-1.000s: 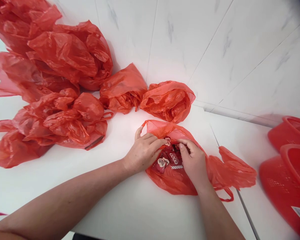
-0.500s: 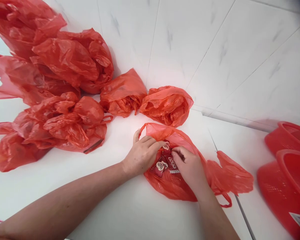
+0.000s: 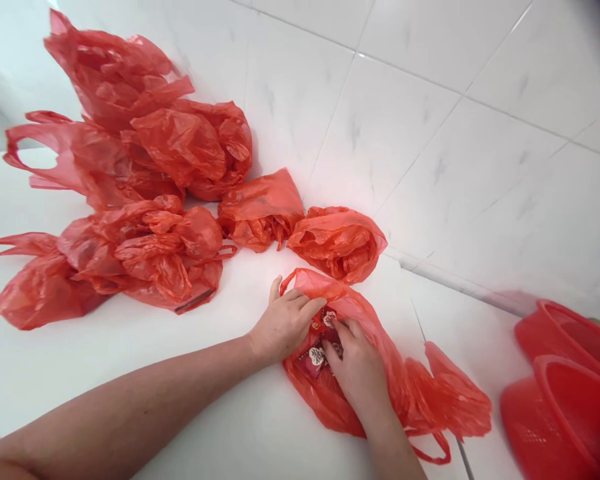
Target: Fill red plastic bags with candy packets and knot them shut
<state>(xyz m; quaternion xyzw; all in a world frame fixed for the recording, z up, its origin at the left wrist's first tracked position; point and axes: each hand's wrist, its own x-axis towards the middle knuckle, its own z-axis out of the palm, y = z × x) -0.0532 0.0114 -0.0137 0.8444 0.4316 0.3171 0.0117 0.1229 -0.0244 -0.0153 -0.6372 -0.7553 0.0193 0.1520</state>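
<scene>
An open red plastic bag [image 3: 325, 407] lies on the white table with several small dark-red packets [image 3: 316, 357] inside, printed with cream labels. My left hand [image 3: 285, 327] is at the bag's left rim, fingers curled over the plastic beside its handle loop; the thumb points in over the packets. From the right, my right hand [image 3: 357, 367] reaches into the mouth of the bag. Its thumb and fingers are bent around a packet [image 3: 337, 349] there, which is partly hidden by the hand.
Filled red plastic bags [image 3: 145, 250] are heaped at the left, and two smaller bundled bags [image 3: 337, 243] sit against the tiled wall [image 3: 420, 153]. Red perforated baskets [image 3: 540, 413] stand at the right. A seam crosses the table [image 3: 190, 427] near them.
My right hand has moved left and deeper over the packets. My left hand stays at the bag's rim. The view has tilted up, so everything sits lower in the picture.
</scene>
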